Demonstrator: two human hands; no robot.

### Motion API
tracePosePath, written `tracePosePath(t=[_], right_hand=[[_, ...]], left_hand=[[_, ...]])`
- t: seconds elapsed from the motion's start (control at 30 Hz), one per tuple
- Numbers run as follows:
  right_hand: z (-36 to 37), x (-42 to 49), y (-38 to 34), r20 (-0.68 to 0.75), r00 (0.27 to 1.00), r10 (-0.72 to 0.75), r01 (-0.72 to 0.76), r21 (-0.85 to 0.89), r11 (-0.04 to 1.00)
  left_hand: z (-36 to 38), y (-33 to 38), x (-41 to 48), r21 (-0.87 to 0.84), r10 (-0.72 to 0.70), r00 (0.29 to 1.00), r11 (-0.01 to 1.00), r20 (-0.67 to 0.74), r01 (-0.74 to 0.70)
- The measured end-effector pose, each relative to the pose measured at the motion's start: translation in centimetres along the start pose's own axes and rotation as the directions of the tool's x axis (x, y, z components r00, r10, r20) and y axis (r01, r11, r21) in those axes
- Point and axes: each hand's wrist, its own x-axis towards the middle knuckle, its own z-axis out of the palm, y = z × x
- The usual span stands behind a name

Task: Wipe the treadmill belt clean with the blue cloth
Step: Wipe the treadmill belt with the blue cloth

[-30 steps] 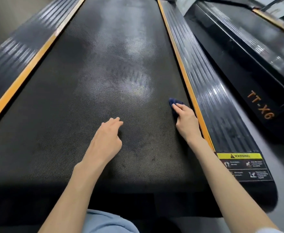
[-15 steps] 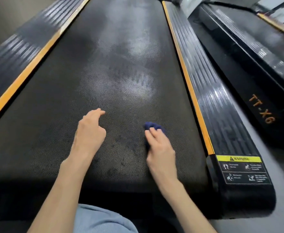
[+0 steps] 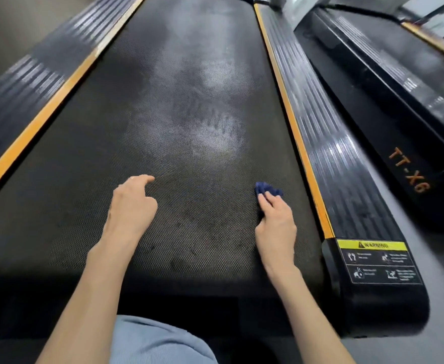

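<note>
Most of the blue cloth point(image 3: 267, 189) is hidden under the right hand point(image 3: 277, 227); only a bunched dark blue edge shows past the fingertips. Whether the fingers curl around it or only press it flat cannot be told. The far end of the belt point(image 3: 189, 101) runs out of the top of the picture, and the left rail point(image 3: 18, 98) is cut off at the left edge.

The right hand lies palm down on the cloth, fingers together and pointing forward, with the arm stretched out from the lower right. The left hand point(image 3: 131, 206) is empty and loosely open, its forefinger stretched ahead over the belt; whether it touches the surface is unclear.

The cloth sits on the near right part of the belt, near the orange strip point(image 3: 298, 143) of the right rail point(image 3: 331, 153) but apart from it. A wide stretch of belt lies bare between the two hands and ahead of them, with a pale shiny patch in the middle. A yellow warning label point(image 3: 372, 244) marks the rail's near end.
</note>
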Motion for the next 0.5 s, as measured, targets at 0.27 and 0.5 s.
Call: tracePosePath(t=[0.27,0.5], right_hand=[[4.5,-2.0,-11.1,0.276,0.894,-0.353,0.254,0.339,0.906],[5.4,-0.8,-10.7,0.185,0.982,-0.035,-0.001,0.189,0.982]], left_hand=[[-3.3,-2.3,-0.5,0.008,-0.147,0.985,0.989,-0.085,0.149],[-4.9,-6.1,-2.6,-0.010,-0.229,0.951,0.973,-0.207,0.232]])
